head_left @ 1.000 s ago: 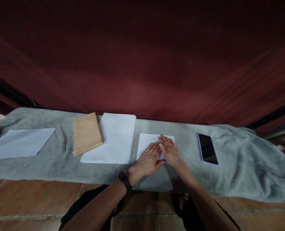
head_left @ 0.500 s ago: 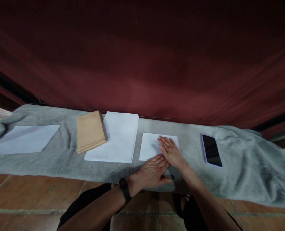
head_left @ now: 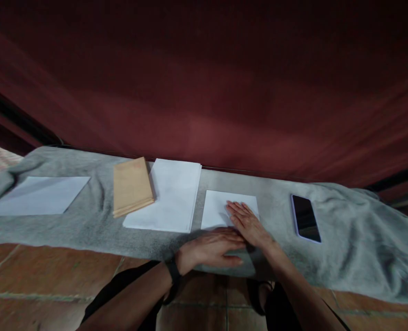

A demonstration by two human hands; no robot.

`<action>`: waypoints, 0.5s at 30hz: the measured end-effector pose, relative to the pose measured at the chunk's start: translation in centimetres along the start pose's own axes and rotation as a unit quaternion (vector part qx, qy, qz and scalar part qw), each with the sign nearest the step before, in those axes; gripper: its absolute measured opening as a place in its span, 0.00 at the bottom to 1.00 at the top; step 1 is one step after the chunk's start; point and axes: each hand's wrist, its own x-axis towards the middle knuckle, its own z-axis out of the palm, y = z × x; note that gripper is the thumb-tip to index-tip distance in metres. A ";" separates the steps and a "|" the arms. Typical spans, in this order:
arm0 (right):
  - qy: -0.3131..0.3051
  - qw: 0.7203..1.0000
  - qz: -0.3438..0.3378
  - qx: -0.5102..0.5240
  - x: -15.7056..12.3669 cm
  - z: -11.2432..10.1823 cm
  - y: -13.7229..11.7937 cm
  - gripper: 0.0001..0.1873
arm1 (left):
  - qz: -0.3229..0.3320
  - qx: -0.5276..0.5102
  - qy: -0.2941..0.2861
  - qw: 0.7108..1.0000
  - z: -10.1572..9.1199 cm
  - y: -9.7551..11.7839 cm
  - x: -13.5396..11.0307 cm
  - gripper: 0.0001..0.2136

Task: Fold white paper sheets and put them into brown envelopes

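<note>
A small white sheet of paper (head_left: 213, 209), perhaps folded, lies on the grey cloth in front of me. My right hand (head_left: 245, 221) rests flat on its right part, fingers stretched out and close together. Along the paper's near edge lies my left hand (head_left: 215, 248), palm down, fingers straight and pointing right, thumb apart. Its fingertips meet the heel of my right hand. The paper's near edge is hidden under my hands.
Left of the paper, a stack of white sheets (head_left: 176, 197) lies partly under brown envelopes (head_left: 131, 186). Another white sheet (head_left: 45, 195) is farther left. A phone (head_left: 306, 218) lies at right. The grey cloth (head_left: 96, 230) covers the bench; a dark red curtain (head_left: 204, 101) hangs behind.
My left hand has slid slightly toward me along the paper's near edge. My right hand has stayed flat on the paper. The whole view has shifted a little.
</note>
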 end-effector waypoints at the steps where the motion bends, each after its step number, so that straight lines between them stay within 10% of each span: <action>1: -0.003 1.000 -0.005 0.006 -0.2 0.0 0.0 0.25 | -0.021 -0.003 0.007 1.000 -0.3 -0.2 0.1 0.15; 8: -0.007 0.999 -0.040 0.021 -1.3 -0.2 -0.6 0.23 | -0.182 0.079 0.169 0.965 -0.2 -3.2 1.3 0.21; 15: -0.009 0.994 -0.066 0.090 -2.2 -1.0 -1.6 0.19 | -0.191 0.187 0.096 0.959 1.4 -5.8 2.1 0.25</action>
